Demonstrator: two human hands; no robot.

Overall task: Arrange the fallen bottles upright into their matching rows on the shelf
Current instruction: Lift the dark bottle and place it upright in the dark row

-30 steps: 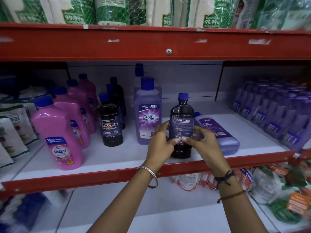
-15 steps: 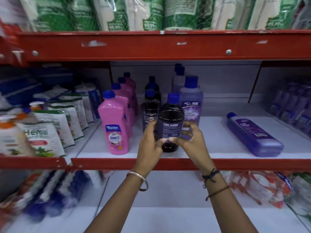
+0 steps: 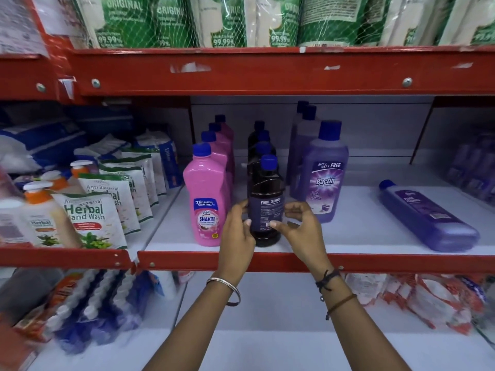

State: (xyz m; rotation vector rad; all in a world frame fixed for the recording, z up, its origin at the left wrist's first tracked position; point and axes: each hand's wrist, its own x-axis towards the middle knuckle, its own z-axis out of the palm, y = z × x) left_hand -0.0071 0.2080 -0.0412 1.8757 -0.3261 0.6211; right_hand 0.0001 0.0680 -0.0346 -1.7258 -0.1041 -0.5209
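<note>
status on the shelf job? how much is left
Done: pink row and purple Bactin row stand upright. In hand: dark floor cleaner bottle stands at the front of its dark row, left hand and right hand on its sides. Left: one purple bottle lies flat on the shelf, right of its row.
</note>
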